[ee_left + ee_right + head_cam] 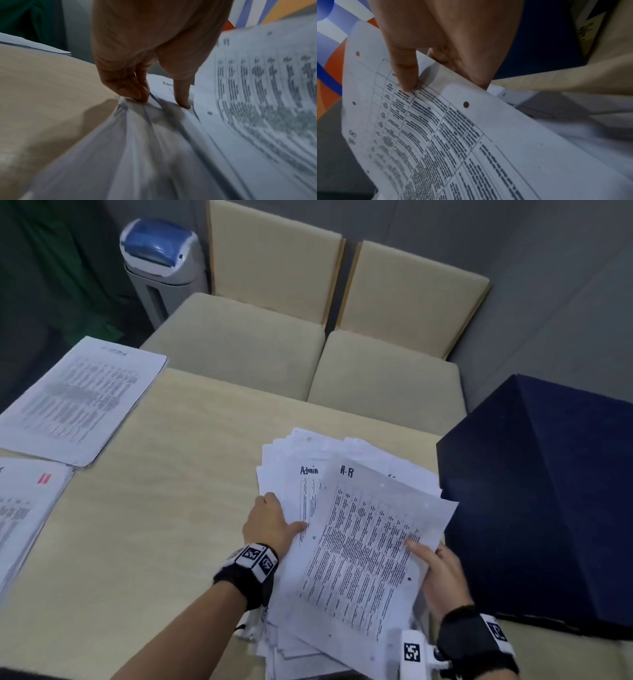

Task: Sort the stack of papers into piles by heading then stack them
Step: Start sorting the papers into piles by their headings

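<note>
A messy stack of papers (359,453) lies on the table's near right. My right hand (435,570) pinches a sheet headed "H-R" (370,546) (471,135) at its right edge, thumb on top, and holds it tilted above the stack. Under it shows a sheet headed "Admin" (301,491). My left hand (270,522) (145,93) grips the left edge of the Admin sheet, thumb on top and fingers curled under the edge. Two sorted piles lie at the table's left: one at the far left corner (78,402), another at the near left edge (20,508).
The light wooden table (171,508) has bare surface between the piles and the stack. A dark blue box (548,501) stands right beside the stack. Two beige chairs (308,337) face the far edge, and a white and blue bin (161,258) stands behind.
</note>
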{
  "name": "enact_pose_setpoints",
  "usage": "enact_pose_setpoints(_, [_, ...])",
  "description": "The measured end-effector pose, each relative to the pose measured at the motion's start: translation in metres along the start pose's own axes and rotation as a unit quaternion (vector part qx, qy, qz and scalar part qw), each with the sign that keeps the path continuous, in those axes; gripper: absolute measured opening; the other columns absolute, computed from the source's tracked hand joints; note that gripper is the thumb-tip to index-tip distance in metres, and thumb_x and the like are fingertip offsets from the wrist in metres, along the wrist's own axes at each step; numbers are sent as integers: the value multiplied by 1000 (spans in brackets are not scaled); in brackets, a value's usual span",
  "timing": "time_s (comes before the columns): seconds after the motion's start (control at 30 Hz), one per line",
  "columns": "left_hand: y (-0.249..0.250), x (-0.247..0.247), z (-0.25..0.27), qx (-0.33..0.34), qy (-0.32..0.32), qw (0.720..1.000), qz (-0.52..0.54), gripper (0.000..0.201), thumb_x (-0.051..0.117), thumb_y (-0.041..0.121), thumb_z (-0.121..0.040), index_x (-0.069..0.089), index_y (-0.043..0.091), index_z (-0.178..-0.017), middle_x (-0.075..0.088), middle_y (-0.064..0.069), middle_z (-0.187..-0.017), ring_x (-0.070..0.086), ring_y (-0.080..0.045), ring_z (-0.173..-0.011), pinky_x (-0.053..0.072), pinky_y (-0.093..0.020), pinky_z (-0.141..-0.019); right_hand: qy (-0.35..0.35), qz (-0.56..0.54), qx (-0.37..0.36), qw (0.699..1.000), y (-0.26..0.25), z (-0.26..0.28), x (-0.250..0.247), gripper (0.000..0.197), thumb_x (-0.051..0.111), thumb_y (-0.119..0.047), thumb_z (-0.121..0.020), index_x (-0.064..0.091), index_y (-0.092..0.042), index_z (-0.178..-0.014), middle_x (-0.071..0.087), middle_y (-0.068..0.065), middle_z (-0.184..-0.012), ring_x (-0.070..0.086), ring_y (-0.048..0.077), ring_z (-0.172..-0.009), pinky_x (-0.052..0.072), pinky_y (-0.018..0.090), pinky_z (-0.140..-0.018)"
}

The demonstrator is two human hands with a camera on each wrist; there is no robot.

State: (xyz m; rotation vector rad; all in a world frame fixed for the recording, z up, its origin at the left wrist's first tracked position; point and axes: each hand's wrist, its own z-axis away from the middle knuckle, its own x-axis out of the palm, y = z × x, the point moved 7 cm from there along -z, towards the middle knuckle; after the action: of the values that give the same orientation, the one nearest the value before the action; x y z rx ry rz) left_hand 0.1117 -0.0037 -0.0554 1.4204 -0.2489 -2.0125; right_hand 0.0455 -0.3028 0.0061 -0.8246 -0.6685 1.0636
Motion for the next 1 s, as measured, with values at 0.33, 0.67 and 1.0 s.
enact_pose_setpoints(0.33, [-17,-30,-11,9,54,995,82,26,76,26,-80,52,18,-85,66,1,-76,64,-27,-77,41,-30,-61,54,-104,-83,990,-52,-15,14,29,57,-7,-98,62,-6,-127,70,16,-122,64,32,-118,50,54,-100])
enact_pose_setpoints(0.67, [-8,-96,32,120,-46,943,308,21,63,46,-86,72,27,-90,75,9,-89,70,-10,-79,54,-35,-72,-29,-23,-134,990,-70,-51,126,23,53,-8,-102,63,-10,-122,71,-1,-117,67,9,-108,51,18,-87])
enact_pose_setpoints(1.0, [-202,-218,-89,-173,117,960,187,40,70,35,-89,67,0,-108,71,-15,-104,67,-34,-97,53,-37,-86,78,497,-83,860,-2,-94,112,53,85,-29,-73,66,-7,-117,58,24,-116,56,38,-109,46,45,-101])
